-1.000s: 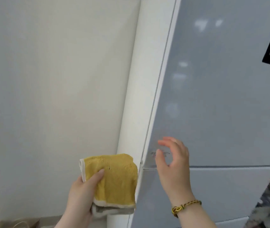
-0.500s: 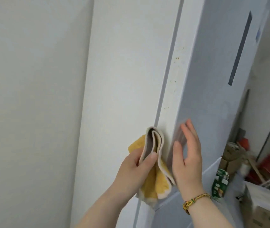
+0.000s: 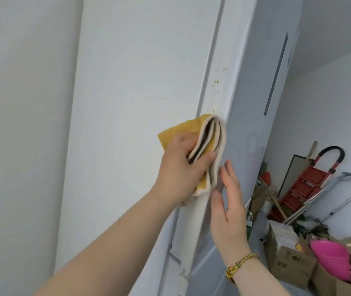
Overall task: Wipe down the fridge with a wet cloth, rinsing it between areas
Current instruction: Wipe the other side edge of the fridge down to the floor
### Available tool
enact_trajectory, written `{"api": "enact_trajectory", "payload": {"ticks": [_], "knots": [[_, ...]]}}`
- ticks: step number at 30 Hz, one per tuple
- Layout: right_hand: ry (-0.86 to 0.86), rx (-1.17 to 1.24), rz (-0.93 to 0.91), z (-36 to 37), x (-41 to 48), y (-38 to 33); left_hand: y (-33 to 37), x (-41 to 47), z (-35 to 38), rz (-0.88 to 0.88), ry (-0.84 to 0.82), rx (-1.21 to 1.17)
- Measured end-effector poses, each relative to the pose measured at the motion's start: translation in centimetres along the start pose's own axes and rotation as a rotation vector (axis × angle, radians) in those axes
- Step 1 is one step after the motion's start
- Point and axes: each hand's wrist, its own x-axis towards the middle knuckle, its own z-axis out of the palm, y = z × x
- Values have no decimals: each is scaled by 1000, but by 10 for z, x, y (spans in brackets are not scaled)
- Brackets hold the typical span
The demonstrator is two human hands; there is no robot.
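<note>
A tall white fridge (image 3: 132, 103) fills the middle of the view, seen from its left side. Its pale grey door (image 3: 253, 92) has a narrow white edge with small yellow-brown specks (image 3: 215, 81). My left hand (image 3: 181, 169) grips a folded yellow cloth with a cream border (image 3: 193, 130) and presses it against that door edge, just below the specks. My right hand (image 3: 228, 206) lies flat, fingers straight, on the door front beside the cloth. A braided bracelet is on my right wrist.
A white wall (image 3: 21, 124) stands close on the left of the fridge. At the right are a red step ladder (image 3: 307, 189), cardboard boxes (image 3: 287, 259), a metal pole (image 3: 345, 201) and a pink plastic object (image 3: 330, 259).
My left hand has raised the cloth along the door edge toward the specks. My right hand stays flat on the door. The view has swung further round to the fridge's side.
</note>
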Motion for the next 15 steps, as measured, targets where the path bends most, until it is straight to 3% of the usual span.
{"api": "enact_trajectory", "payload": {"ticks": [3, 10, 15], "knots": [[-5, -27, -8, 2, -1, 2, 21, 45, -12, 97, -9, 62], [-65, -95, -1, 1, -3, 5, 20, 47, -8, 173, -13, 119], [-103, -151, 21, 5, -4, 3, 73, 117, -16, 233, 35, 199]]}}
